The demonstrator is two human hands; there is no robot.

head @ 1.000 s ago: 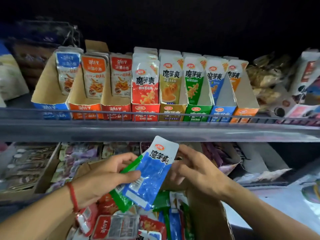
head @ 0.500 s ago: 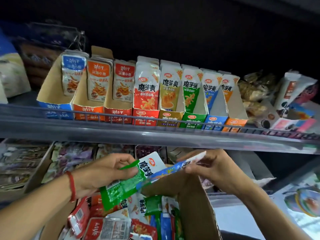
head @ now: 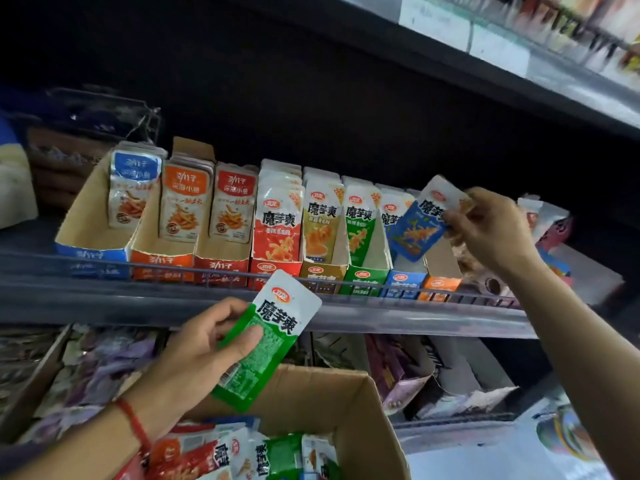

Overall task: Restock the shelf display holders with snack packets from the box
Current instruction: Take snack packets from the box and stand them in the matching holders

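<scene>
The left hand (head: pixel 204 344) is held low, with the thumb lying flat on top and the fingers curled underneath in a pinch. A red string goes around the left wrist. The right arm reaches up, and the right hand (head: pixel 491 230) pinches with curled fingertips.

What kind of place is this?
Most likely a small shop: a shelf rail fronts rows of display holders full of snack packets, with a restocking box below.

upper shelf goods (head: pixel 588 15) blurred, box (head: pixel 363 410) cut off below
</scene>
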